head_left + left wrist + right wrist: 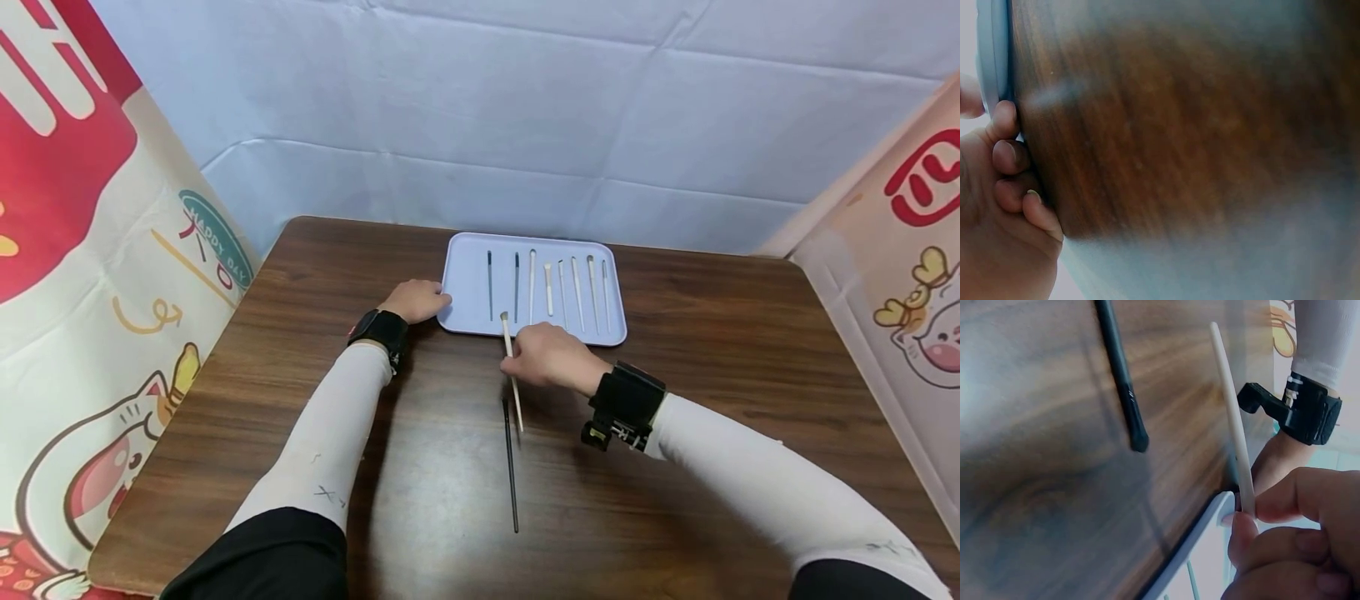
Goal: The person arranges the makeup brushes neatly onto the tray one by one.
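Note:
My right hand [551, 354] pinches a pale-handled paintbrush [517, 404] between thumb and forefinger. Its bristle tip points toward the tray, and the pale handle [1232, 406] stretches away from the fingertips in the right wrist view. A black paintbrush [511, 467] lies on the table below that hand. At the left edge of a white tray [465, 250], my left hand [415, 302] grips the rim, thumb on one side and curled fingers [1010, 156] on the other. Several paintbrushes [577, 292], dark and pale, lie side by side in the tray.
The brown wooden table [712, 350] carries the tray near its far edge. A white cloth [480, 100] hangs behind it. Printed curtains [97, 333] stand along the left and right sides.

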`<state>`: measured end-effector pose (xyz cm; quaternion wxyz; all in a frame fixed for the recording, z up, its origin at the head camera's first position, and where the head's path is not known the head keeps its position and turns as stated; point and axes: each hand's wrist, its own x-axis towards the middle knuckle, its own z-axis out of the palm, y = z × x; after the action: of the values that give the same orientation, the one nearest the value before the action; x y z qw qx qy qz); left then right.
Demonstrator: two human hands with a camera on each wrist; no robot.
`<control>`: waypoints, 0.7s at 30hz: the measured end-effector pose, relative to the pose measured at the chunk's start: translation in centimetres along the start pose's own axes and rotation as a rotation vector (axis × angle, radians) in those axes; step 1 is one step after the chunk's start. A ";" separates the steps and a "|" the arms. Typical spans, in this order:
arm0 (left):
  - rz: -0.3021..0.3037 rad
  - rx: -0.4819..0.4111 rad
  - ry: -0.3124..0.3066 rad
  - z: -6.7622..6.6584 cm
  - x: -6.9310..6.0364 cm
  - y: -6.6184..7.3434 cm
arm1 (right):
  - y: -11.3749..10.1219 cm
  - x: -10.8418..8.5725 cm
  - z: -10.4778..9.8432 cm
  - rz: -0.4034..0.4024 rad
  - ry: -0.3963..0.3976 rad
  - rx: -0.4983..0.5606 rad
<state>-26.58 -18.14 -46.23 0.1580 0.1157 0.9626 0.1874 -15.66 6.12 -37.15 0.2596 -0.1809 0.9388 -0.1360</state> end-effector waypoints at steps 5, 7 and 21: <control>-0.007 0.004 0.002 0.0 0.0 0.1 | -0.3 1.2 -0.6 0.004 0.002 -0.020; -0.013 0.004 -0.003 0.0 0.0 0.1 | -0.3 1.8 -0.8 0.001 0.006 -0.026; -0.029 -0.003 -0.009 -0.3 -0.4 0.5 | -1.3 5.2 -2.2 0.006 0.007 -0.019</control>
<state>-26.25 -17.90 -45.68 0.1653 0.1026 0.9631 0.1862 -20.63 3.18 -37.11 0.2550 -0.1801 0.9415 -0.1271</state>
